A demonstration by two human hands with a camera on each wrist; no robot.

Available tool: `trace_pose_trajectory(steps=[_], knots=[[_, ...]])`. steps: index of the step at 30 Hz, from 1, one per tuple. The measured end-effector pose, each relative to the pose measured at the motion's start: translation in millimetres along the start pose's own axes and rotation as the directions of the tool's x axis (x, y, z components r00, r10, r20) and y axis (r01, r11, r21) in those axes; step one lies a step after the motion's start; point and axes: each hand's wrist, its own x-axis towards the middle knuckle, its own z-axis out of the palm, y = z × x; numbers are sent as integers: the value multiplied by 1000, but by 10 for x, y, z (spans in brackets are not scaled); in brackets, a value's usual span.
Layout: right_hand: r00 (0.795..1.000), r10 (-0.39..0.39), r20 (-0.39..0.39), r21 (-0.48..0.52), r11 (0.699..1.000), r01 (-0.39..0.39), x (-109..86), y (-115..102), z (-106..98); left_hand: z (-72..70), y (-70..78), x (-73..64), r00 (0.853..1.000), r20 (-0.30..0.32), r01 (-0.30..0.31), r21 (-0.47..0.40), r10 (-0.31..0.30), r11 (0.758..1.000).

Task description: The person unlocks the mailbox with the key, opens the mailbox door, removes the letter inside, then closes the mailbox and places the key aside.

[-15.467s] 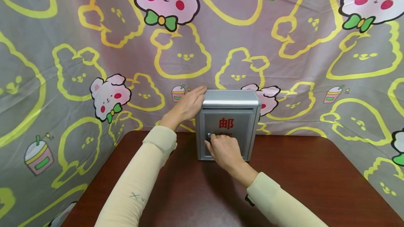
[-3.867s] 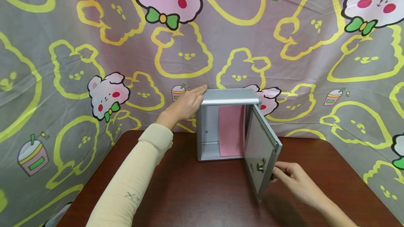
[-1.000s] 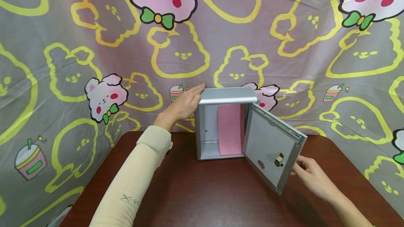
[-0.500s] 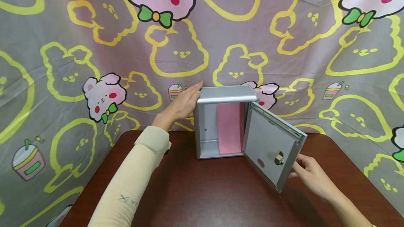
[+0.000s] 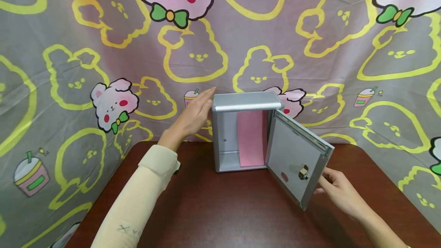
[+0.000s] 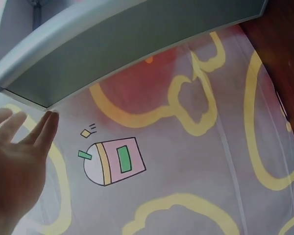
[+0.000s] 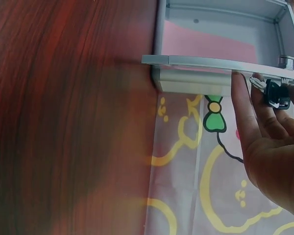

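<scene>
A silver metal mailbox [image 5: 246, 100] stands upright on the table with its door [image 5: 293, 156] swung out to the right. Inside it, a pink sheet [image 5: 250, 139] leans toward the right wall. My left hand [image 5: 193, 114] is beside the box's upper left corner, fingers straight; in the left wrist view the fingertips [image 6: 52, 115] are right at the box's edge. On the door's outer side, my right hand [image 5: 339, 192] holds the black-headed key [image 7: 276, 93] at the lock [image 7: 288, 62], with a finger [image 7: 239, 90] against the door. A second, silver key [image 7: 257, 83] hangs beside it.
The dark red-brown tabletop [image 5: 206, 209] spreads out in front of the box. A grey cloth with yellow cartoon outlines [image 5: 196, 54] hangs close behind the box and along the sides. A latch [image 5: 304, 172] sticks out from the door's inner face.
Over the earlier frames the mailbox door has gone from closed to swung wide open. In the last half second my left hand has slid left off the box's top corner; the right stays at the door.
</scene>
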Motion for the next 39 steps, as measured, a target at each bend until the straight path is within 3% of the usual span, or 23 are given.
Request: trace_pose_trajectory(steps=[3,6,10,12,16,22,26,32,39], knots=[[1000,3,4,9,1000,-3,-8,0,2,-4,47,-89,991,-115,-67,-10,65,998],[1000,13,9,16,1000,-13,-13,-2,2,-4,114,-178,964,-224,-148,-13,141,989],[999,33,3,10,999,-33,-12,-11,-5,17,231,-287,932,-295,-222,-9,209,975],[999,43,-1,4,999,-43,-10,-19,-11,49,287,-333,927,-300,-243,-17,227,970],[998,67,-4,-1,998,-67,-5,-40,-19,173,384,-411,933,-258,-271,-51,250,961],[998,71,-2,11,997,-71,-16,-50,-4,502,450,-549,963,-95,-257,-61,251,964],[997,71,-5,11,997,-71,-29,-52,7,734,411,-626,970,-8,-243,-27,243,970],[997,82,0,21,996,-82,-47,-59,9,996,332,-691,981,43,-189,-36,191,981],[997,77,14,39,996,-77,-67,-71,19,1209,248,-701,990,79,-112,-21,113,994]])
